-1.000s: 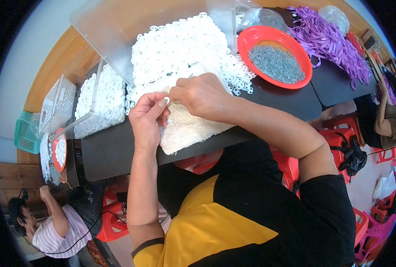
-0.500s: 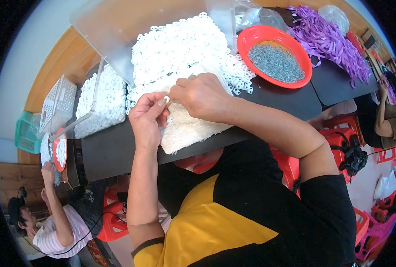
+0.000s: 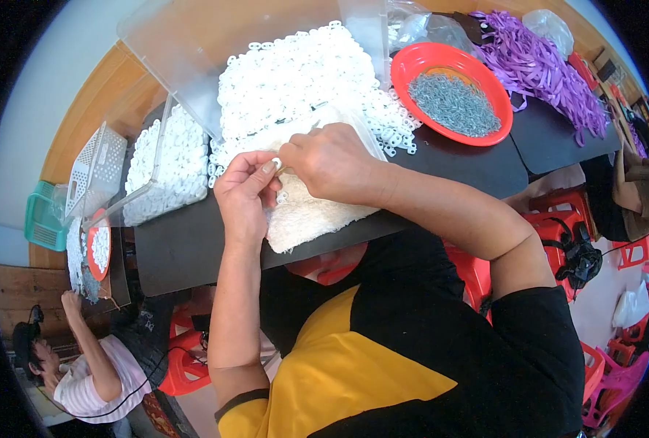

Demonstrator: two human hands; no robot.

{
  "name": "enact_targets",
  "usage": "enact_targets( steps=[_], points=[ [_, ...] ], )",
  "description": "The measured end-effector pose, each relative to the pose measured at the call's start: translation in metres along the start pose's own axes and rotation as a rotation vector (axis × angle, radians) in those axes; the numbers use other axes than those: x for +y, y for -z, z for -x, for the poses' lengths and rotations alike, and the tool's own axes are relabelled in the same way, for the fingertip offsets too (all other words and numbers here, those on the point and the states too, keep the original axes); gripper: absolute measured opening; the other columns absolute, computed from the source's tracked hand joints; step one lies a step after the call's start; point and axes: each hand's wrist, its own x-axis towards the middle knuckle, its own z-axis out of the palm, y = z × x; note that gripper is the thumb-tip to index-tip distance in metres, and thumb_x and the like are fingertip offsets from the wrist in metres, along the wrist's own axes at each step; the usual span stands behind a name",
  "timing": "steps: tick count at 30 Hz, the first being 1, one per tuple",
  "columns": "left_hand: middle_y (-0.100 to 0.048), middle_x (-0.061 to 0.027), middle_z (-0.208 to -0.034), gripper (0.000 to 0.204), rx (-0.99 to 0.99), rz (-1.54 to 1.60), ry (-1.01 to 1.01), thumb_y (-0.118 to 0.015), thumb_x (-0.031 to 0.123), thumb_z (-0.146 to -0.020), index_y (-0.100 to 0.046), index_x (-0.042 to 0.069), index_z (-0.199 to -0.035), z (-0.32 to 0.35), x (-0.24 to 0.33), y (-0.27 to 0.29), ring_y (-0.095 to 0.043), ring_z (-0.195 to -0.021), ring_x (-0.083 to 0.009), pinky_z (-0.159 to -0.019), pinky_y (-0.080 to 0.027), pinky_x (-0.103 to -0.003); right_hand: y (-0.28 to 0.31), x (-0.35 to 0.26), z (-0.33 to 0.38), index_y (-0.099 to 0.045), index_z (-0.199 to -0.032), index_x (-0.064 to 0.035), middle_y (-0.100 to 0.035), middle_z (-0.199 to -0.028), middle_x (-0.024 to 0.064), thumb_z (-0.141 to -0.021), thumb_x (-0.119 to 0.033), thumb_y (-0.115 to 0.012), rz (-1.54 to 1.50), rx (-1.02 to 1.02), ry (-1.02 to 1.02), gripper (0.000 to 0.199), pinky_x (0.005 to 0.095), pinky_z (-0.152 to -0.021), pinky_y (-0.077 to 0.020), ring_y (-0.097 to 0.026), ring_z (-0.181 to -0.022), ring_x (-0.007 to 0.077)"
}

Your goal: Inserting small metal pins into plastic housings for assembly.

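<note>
A: Where do the two hands meet?

B: Over the cream-coloured terry cloth pad [image 3: 306, 215] lying at the near edge of the black counter [image 3: 193, 244]. The left hand [image 3: 242, 196] and the right hand [image 3: 331, 162] are close together, fingertips almost touching.

A: State of the fingers?

B: The left fingers [image 3: 266, 169] are pinched shut on a small white plastic ring [image 3: 275, 161], thumb against forefinger. The right fingers are curled closed beside that ring; whether they hold anything of their own cannot be told, as the knuckles hide it.

A: What lies behind the hands?

B: A large heap of linked white plastic rings [image 3: 295, 80], spilling from the counter's far side down to the pad. To its right stands a round red plastic bowl [image 3: 419, 62] filled with small grey metal pieces [image 3: 452, 102]. Further right lies a pile of purple ribbon strips [image 3: 539, 66].

A: And to the left?

B: A clear plastic tray [image 3: 160, 164] of loose white rings, then a white perforated basket [image 3: 94, 168] and a green crate [image 3: 43, 219] near it.

A: Anyone else in view?

B: A second person [image 3: 83, 365], lower left, reaches an arm up towards a small red dish [image 3: 98, 252] of white pieces, well apart from the wearer's hands.
</note>
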Motion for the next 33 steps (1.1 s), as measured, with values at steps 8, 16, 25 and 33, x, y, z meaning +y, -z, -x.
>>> enact_targets(
  steps=[8,16,25,33],
  points=[
    [-0.062,-0.0068,-0.074,0.009,-0.002,0.058,0.019,-0.059,-0.001,-0.088,-0.063,-0.004,-0.095,-0.0002,0.0007,0.0015,-0.053,-0.054,-0.0085,-0.045,-0.039,-0.019,-0.0012,0.0006,0.0005,-0.06,-0.081,-0.006,-0.061,-0.072,0.0108,-0.074,-0.012,-0.063,-0.02,0.017,-0.012,0.01,0.043,-0.057,-0.0468,-0.064,-0.066,0.0306],
    [-0.061,-0.0062,-0.069,0.007,0.002,0.051,0.009,-0.059,0.0,-0.089,-0.063,-0.004,-0.094,-0.0003,0.0004,0.0001,-0.049,-0.05,-0.0083,-0.044,-0.037,-0.019,-0.0024,-0.0012,0.0004,-0.059,-0.08,-0.0062,-0.061,-0.072,0.0106,-0.073,-0.012,-0.063,-0.027,0.008,-0.005,0.01,0.0427,-0.058,-0.0468,-0.064,-0.066,0.03],
    [-0.063,-0.0057,-0.073,0.006,0.003,0.059,0.008,-0.061,-0.001,-0.088,-0.063,-0.003,-0.093,0.0001,-0.0012,-0.0003,-0.052,-0.053,-0.0075,-0.043,-0.037,-0.018,-0.0045,-0.0037,0.0012,-0.061,-0.081,-0.0084,-0.06,-0.071,0.0087,-0.073,-0.012,-0.063,-0.008,-0.013,0.05,0.009,0.0419,-0.059,-0.0475,-0.064,-0.066,0.0288],
    [-0.063,-0.0062,-0.074,0.006,-0.003,0.091,0.014,-0.06,-0.001,-0.088,-0.063,-0.004,-0.093,0.0001,-0.0007,0.0007,-0.053,-0.053,-0.0078,-0.043,-0.037,-0.018,-0.0011,0.0005,0.0029,-0.06,-0.081,-0.0071,-0.061,-0.072,0.0099,-0.074,-0.012,-0.063,-0.023,0.048,0.005,0.01,0.0429,-0.056,-0.0467,-0.063,-0.065,0.0297]
  ],
)
